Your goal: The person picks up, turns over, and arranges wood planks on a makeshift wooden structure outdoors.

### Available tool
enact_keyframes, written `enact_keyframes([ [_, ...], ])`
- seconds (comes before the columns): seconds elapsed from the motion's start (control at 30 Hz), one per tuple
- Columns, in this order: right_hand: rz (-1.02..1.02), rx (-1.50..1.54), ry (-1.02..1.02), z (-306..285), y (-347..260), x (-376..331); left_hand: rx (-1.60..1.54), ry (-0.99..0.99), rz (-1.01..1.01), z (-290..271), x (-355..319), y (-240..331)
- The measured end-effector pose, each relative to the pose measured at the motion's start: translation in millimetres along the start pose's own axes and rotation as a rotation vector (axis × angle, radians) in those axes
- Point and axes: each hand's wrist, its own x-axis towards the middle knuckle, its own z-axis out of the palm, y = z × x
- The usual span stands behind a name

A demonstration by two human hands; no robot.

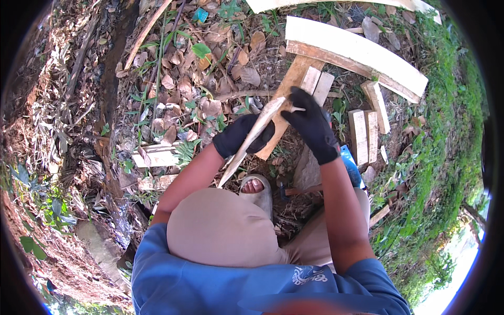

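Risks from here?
1. The wooden strip in the left hand tapers to a narrow lower end close to the bent knee; a slip might jab it.
2. Bare toes show through the open-toed shoe; a dropped piece could hit them.
3. What looks like a hammer lies on the ground beside that foot, a possible trip hazard.

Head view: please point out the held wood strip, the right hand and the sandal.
Held wood strip (pixel 255 130): head view, around mid-length.
Right hand (pixel 314 123): head view, middle of the hand.
Sandal (pixel 260 201): head view, its upper.
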Motion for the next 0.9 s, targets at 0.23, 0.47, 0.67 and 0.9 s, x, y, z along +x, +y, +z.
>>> enact_keyframes([
  [0.23, 0.396, 0.515, -0.194, 6, -39, -25, -0.023, 0.083, -0.19, 14, 12, 3],
  [0.47, 0.181, -0.029, 0.014, 5, -4, -8, 0.216, 0.351, -0.129, 1, -6, 4],
  [0.67, 0.418, -0.578, 0.31, -33, 37, 17, 0.657, 0.707, -0.206, -8, -4, 10],
  [0.9, 0.487, -0.375, 0.281, -7, 60, 19, 0.802, 0.794, -0.14, -8, -3, 11],
])
